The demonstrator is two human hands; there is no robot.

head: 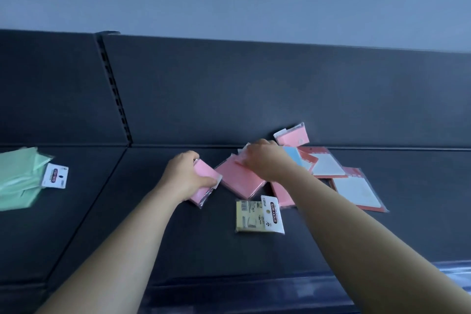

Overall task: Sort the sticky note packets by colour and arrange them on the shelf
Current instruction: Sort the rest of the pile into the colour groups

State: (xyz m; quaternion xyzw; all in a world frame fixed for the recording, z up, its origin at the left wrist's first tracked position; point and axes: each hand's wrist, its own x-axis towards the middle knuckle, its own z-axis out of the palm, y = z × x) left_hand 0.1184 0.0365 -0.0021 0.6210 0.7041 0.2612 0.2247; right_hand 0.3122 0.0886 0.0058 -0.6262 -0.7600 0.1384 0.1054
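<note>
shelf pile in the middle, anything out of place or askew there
Yes, colours are mixed: a blue packet lies among pink ones beside the right hand, a yellow packet sits alone in front, and one pink packet leans tilted against the back panel.

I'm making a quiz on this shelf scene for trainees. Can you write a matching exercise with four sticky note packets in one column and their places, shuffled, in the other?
Things:
1. green packets
2. yellow packet
3. farthest pink packet
4. leftmost pink packet

Places:
A. propped against the back panel
B. gripped by the left hand
C. far left of the shelf
D. lying alone, nearest the front edge

Pairs: 1-C, 2-D, 3-A, 4-B.
</note>
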